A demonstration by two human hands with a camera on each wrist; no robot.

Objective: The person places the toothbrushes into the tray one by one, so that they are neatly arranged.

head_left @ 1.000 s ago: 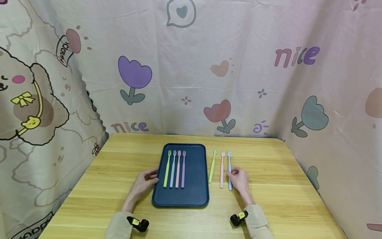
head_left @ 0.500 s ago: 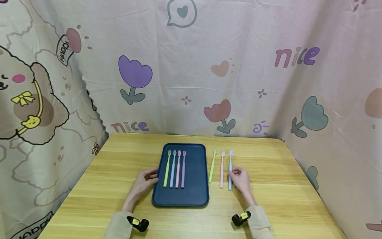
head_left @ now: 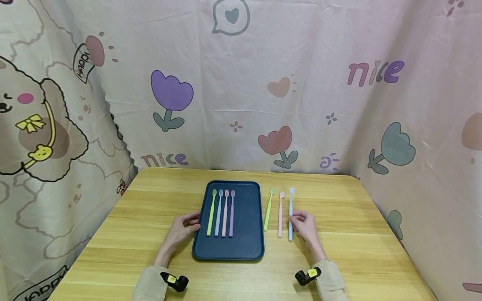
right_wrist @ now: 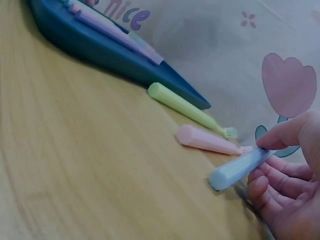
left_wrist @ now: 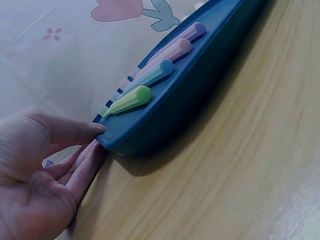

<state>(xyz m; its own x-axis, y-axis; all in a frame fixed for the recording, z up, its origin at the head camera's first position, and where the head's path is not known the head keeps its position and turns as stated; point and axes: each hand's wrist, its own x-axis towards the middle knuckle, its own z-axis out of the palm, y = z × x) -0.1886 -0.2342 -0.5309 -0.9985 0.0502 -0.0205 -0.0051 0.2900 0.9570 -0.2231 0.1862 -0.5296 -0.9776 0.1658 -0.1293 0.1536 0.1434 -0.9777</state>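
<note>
My right hand [head_left: 306, 228] pinches a light blue toothbrush [right_wrist: 240, 169] by its handle, thumb on one side and fingers on the other. Whether its handle touches the table, I cannot tell. Just left of it lie a pink toothbrush [head_left: 280, 215] and a green toothbrush [head_left: 268, 211] on the table. My left hand [head_left: 180, 234] holds the left rim of a dark blue tray [head_left: 246, 246], thumb on top and fingers against the outside, as the left wrist view shows. Inside the tray, a green [left_wrist: 131, 99], a blue [left_wrist: 159, 72], a pink [left_wrist: 175, 50] and a purple toothbrush [left_wrist: 192, 32] lie side by side.
The wooden table [head_left: 361, 251] runs out to both sides of the tray and hands. Behind its far edge hangs a printed curtain [head_left: 226, 83], with another stretch along the left. Small black cameras [head_left: 308, 276] sit on both wrists.
The blue toothbrush in my right hand has shifted slightly right, and its bristle head has turned. My left hand, the tray and the other toothbrushes stay where they were.
</note>
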